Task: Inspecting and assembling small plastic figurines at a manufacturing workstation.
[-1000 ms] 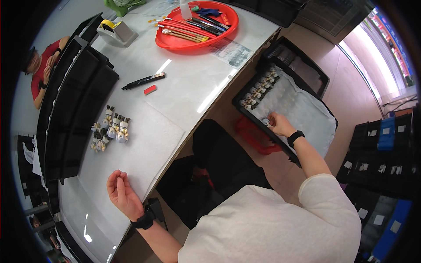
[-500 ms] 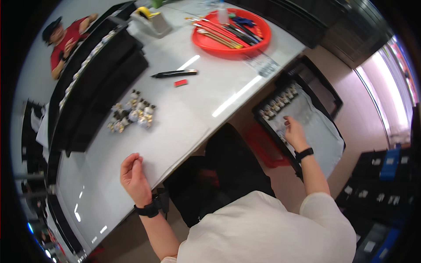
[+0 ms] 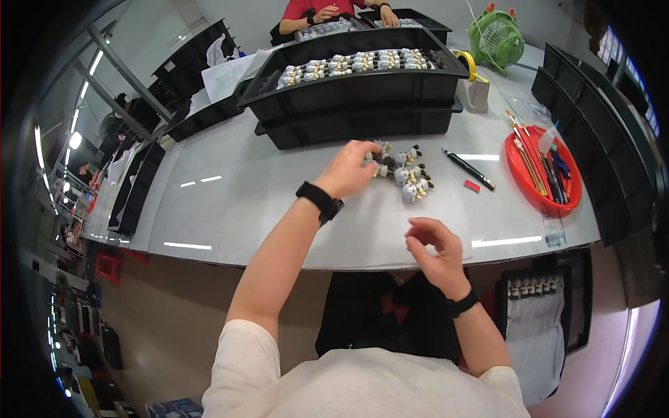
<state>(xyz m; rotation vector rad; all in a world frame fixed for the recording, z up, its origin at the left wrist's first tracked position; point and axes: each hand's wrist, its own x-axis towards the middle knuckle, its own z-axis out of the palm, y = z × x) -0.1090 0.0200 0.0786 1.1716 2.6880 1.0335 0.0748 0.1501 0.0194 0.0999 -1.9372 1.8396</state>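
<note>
From where I stand, the person's left hand (image 3: 350, 169) reaches over the white tabletop (image 3: 230, 188) to the near-left end of a small heap of figurines (image 3: 410, 191), fingers bent down among them; I can't tell whether they pinch one. The right hand (image 3: 439, 256) hangs by the table's front edge, loosely curled, thumb and forefinger apart with nothing visible between them. Just right of the heap lie a black pen (image 3: 468, 169) and a red block (image 3: 472, 186). Behind it, a black bin (image 3: 348, 104) holds more figurines in rows; a red tray (image 3: 562, 208) of brushes (image 3: 531, 164) sits farther right.
</note>
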